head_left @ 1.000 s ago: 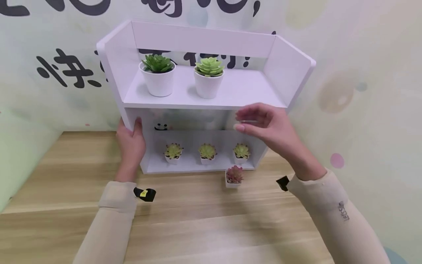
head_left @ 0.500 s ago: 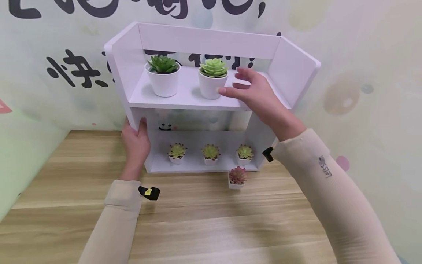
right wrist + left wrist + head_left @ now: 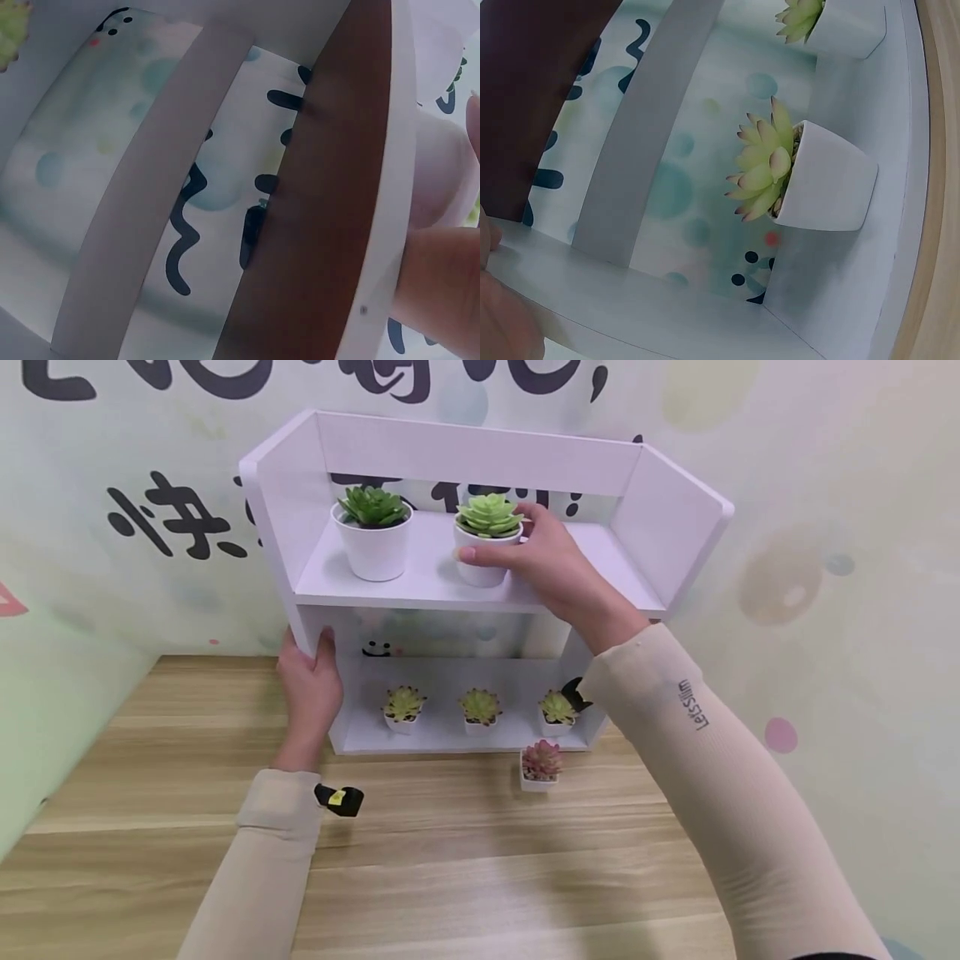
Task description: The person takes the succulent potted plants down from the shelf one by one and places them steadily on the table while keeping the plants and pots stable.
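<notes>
In the head view my right hand [image 3: 558, 568] grips the white round pot of a light green artificial succulent [image 3: 483, 518], thumb on its front and fingers behind its right side. The pot stands on the upper board of a white two-tier shelf [image 3: 420, 602]. To its left stands a dark green potted succulent [image 3: 375, 552]. My left hand [image 3: 309, 693] holds the shelf's left side panel, thumb on the front edge, other fingers hidden behind. In the right wrist view, part of my right hand [image 3: 442, 289] and the white pot [image 3: 442, 169] show past the board edge.
On the lower board stand small square-potted succulents, at left [image 3: 403, 706], middle [image 3: 480, 708] and right [image 3: 557, 710]. A reddish succulent in a white square pot [image 3: 540, 768] stands on the wooden table [image 3: 450, 877] before the shelf. A printed wall [image 3: 825, 485] lies behind.
My right hand has risen from before the shelf's right part to the upper board, moved left and taken hold of the light green succulent's pot. My left hand stays on the side panel.
</notes>
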`<action>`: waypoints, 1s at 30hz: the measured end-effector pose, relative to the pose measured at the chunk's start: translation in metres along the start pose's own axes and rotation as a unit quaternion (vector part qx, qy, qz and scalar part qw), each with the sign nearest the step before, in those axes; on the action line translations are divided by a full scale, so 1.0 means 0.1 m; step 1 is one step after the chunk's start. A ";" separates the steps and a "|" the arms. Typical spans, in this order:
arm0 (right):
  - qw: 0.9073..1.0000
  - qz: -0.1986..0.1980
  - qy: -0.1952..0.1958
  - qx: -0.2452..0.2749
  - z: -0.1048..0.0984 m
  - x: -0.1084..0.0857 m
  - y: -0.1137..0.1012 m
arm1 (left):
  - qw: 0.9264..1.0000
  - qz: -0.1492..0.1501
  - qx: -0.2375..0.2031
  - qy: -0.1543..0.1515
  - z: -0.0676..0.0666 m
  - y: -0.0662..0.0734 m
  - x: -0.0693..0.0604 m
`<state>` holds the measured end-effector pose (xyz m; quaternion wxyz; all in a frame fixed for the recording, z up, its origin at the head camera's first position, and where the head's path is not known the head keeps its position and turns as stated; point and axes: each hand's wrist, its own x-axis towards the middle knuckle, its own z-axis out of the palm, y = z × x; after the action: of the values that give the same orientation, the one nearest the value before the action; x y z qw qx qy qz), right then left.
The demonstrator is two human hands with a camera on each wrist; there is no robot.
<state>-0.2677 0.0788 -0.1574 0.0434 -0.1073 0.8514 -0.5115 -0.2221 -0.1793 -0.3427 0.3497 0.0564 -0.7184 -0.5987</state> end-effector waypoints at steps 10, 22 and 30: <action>0.999 -0.010 -0.005 0.050 0.09 0.05 -0.03 | 1.000 -0.004 0.012 -0.002 0.01 -0.01 0.00; 0.996 0.002 0.039 0.076 0.16 -0.03 -0.06 | 1.000 -0.008 0.006 0.001 0.01 0.01 0.00; 0.994 -0.042 0.031 0.098 0.13 -0.30 0.03 | 1.000 -0.010 0.002 -0.003 0.01 0.01 -0.01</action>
<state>-0.2368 0.0759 -0.1676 0.0055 -0.1225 0.7931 -0.5966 -0.2211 -0.1778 -0.3421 0.3412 0.0626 -0.7200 -0.6011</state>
